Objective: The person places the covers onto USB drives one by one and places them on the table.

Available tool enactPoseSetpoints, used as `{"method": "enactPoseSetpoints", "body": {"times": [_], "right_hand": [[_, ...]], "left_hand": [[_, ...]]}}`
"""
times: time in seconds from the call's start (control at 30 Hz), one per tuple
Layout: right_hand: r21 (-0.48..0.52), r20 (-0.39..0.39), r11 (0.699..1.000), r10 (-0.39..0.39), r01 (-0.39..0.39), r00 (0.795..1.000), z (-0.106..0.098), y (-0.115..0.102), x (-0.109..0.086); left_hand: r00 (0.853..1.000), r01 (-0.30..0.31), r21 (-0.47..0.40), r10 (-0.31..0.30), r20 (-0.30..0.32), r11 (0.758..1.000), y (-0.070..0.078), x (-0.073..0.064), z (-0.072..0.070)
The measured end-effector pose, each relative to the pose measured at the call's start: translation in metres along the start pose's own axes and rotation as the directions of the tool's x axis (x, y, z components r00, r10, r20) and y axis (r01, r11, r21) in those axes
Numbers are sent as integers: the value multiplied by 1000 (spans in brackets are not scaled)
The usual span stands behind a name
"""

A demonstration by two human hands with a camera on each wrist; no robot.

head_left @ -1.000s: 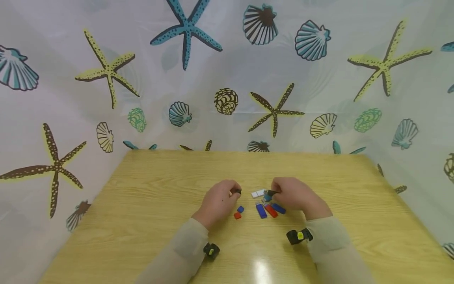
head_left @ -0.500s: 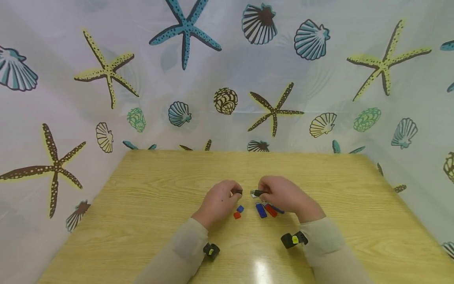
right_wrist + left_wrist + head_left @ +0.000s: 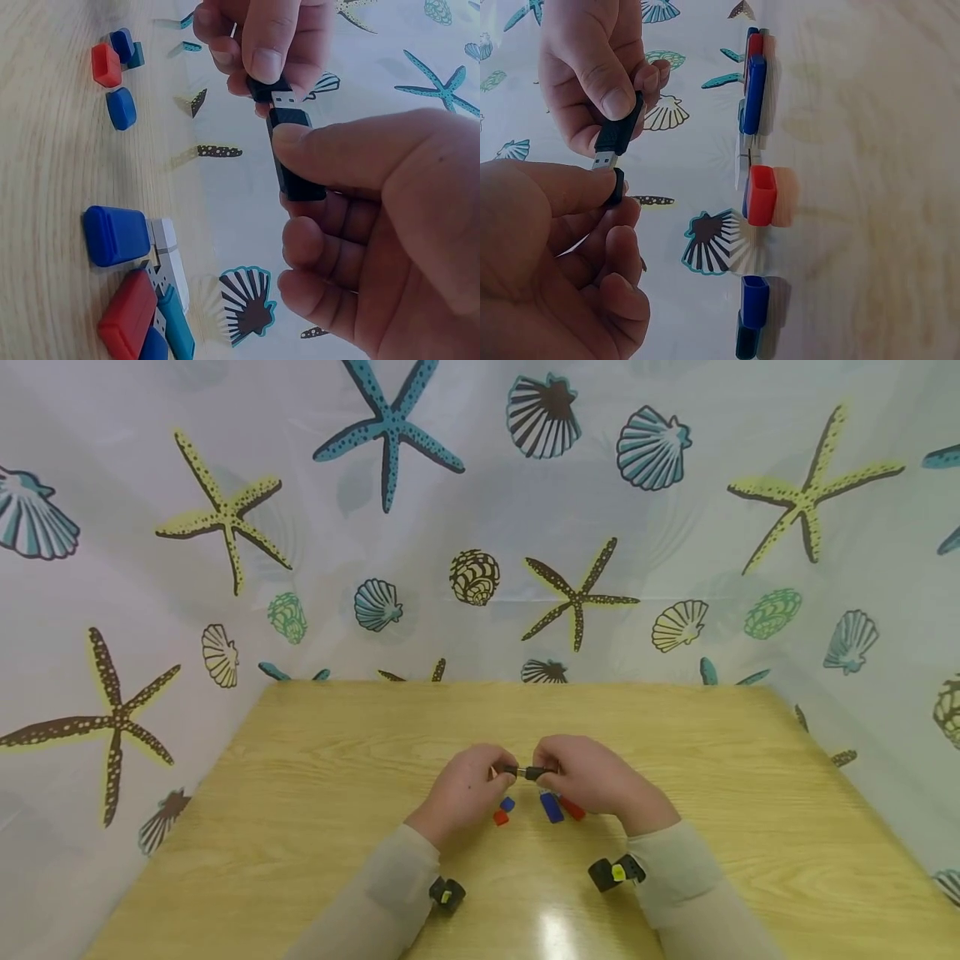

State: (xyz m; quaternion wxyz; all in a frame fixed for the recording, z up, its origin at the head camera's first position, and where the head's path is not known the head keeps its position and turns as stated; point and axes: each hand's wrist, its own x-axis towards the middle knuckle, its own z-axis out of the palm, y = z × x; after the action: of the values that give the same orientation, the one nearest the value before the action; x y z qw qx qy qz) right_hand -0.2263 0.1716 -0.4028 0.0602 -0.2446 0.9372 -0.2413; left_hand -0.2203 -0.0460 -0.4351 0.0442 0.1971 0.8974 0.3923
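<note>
My right hand [image 3: 588,772] pinches a black USB flash drive [image 3: 294,166] between thumb and fingers. Its metal plug [image 3: 604,160] points at the small black cap [image 3: 616,187], which my left hand [image 3: 468,781] pinches. Part of the metal shows between drive and cap, and the plug's tip is at the cap's mouth; how far in it sits I cannot tell. On the table just below the hands lie a blue flash drive [image 3: 551,807] and a red flash drive [image 3: 572,808]. The right wrist view also has a teal flash drive [image 3: 175,322] and a white one [image 3: 171,262].
Loose caps lie left of the drives: a red cap [image 3: 501,817], a blue cap [image 3: 507,804], and more blue and a teal cap [image 3: 136,55] in the right wrist view. The wooden table [image 3: 360,727] ends at a patterned curtain [image 3: 420,610].
My right hand has moved left with the black flash drive, bringing its plug to the black cap. The left hand has stayed nearly still.
</note>
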Motion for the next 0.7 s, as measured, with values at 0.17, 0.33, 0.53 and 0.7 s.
{"method": "enactPoseSetpoints", "body": {"times": [0.17,0.33,0.53,0.7], "right_hand": [[-9,-5,999,-31,31,1000,2,-1,0],[-19,-8,998,-58,58,998,3,-1,0],[-9,-13,996,-83,83,996,2,-3,-1],[1,-27,996,-94,94,995,0,-7,-1]], "left_hand": [[1000,-19,-3,19,5,1000,0,-2,1],[1000,-17,-23,17,12,1000,2,-3,2],[1000,-24,-27,24,13,999,5,-3,2],[999,-34,-69,34,2,997,9,-3,1]]}}
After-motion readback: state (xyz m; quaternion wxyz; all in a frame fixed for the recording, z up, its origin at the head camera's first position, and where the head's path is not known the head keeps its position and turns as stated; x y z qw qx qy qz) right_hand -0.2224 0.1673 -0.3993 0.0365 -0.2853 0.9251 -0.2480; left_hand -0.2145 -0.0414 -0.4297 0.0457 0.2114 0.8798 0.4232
